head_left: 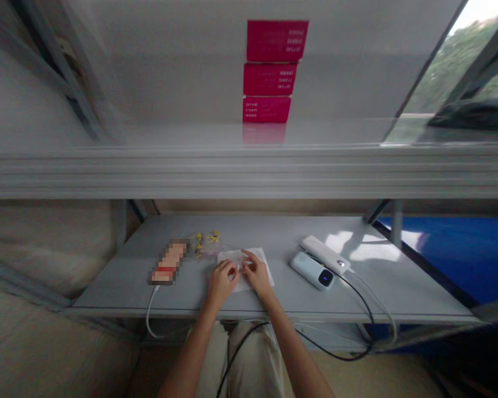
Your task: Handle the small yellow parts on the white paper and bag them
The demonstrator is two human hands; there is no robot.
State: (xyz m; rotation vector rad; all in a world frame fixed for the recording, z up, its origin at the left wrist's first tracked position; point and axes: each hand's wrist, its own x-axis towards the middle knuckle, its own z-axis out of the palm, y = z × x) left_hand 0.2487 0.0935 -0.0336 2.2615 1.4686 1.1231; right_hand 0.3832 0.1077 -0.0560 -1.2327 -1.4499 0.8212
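My left hand [223,281] and my right hand [256,275] are close together over a white sheet [266,264] on the lower grey shelf. The left fingers are curled in a pinch. On the right, the thumb and fingertips also come together, with one finger stretched out further. Whatever sits between the fingertips is too small to make out. Just beyond the left hand lie several small yellow flower-like pieces [213,237] on thin stems. Part of the sheet is hidden under both hands.
A phone-like device with a blurred screen [170,262] lies left, its white cable hanging over the edge. To the right are a pale blue power bank [311,270] and a white one [326,254] with cables. Pink boxes [269,80] are stacked on the upper shelf [170,171].
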